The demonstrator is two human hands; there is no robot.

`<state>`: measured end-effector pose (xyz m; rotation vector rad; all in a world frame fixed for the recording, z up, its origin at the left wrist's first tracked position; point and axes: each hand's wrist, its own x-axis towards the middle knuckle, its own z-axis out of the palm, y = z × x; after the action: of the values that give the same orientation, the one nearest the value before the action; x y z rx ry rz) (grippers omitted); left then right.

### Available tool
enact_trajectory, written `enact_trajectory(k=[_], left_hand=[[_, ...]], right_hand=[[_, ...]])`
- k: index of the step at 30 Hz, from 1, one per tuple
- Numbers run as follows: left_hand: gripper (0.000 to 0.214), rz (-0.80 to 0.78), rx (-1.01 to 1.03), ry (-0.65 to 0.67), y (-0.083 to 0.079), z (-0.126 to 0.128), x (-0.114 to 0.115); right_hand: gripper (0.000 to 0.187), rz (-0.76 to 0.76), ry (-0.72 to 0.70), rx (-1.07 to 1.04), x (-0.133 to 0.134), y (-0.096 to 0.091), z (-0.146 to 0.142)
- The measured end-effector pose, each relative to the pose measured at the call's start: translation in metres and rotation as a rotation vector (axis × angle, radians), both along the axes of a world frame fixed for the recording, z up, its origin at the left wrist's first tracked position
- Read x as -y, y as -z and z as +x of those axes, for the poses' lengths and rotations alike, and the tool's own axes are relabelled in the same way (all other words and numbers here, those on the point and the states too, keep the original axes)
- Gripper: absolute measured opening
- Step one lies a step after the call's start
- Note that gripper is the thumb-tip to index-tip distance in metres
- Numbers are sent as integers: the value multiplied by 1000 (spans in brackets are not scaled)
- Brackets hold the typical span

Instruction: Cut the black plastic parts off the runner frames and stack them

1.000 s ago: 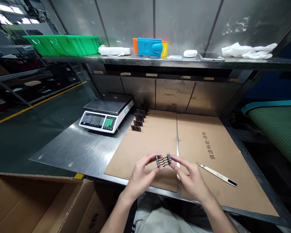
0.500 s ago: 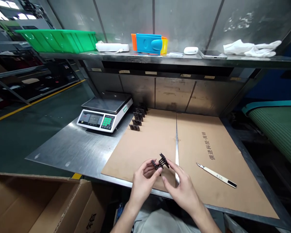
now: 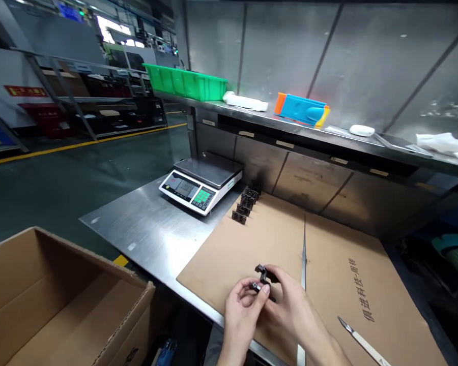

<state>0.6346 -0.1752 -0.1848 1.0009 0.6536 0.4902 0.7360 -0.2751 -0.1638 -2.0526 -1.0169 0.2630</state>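
Note:
Both my hands hold one small black plastic part (image 3: pixel 262 278) just above the cardboard sheet (image 3: pixel 252 244) at the near edge of the steel bench. My left hand (image 3: pixel 242 310) pinches its lower end with thumb and fingers closed. My right hand (image 3: pixel 290 307) grips the other end from the right, fingers curled round it. Much of the part is hidden between the fingers. Several similar black parts (image 3: pixel 245 203) stand in a row at the far left corner of the cardboard.
A weighing scale (image 3: pixel 202 180) stands on the steel bench (image 3: pixel 145 229) at the left. An open cardboard box (image 3: pixel 57 300) sits low at the left. A white-handled knife (image 3: pixel 361 341) lies at the right. The shelf (image 3: pixel 301 129) carries a green bin (image 3: pixel 185 82) and blue-orange items (image 3: pixel 301 109).
The view has swung left and down. My hands came closer together and folded the black part between them, nearer the bench edge.

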Motion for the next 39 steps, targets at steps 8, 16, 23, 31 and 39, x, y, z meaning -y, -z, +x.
enact_trajectory(k=[8, 16, 23, 31, 39], left_hand=[[55, 90, 121, -32, -49, -33, -17], [48, 272, 103, -87, -60, -29, -23], [41, 932, 114, 462, -26, -41, -61], [42, 826, 46, 537, 15, -35, -57], [54, 744, 249, 305, -122, 2, -46]], right_hand=[[55, 188, -49, 136, -15, -64, -15], [64, 333, -18, 406, -14, -66, -40], [48, 298, 15, -235, 31, 1, -23], [43, 311, 20, -347, 34, 47, -17], [54, 800, 118, -326, 33, -98, -6]])
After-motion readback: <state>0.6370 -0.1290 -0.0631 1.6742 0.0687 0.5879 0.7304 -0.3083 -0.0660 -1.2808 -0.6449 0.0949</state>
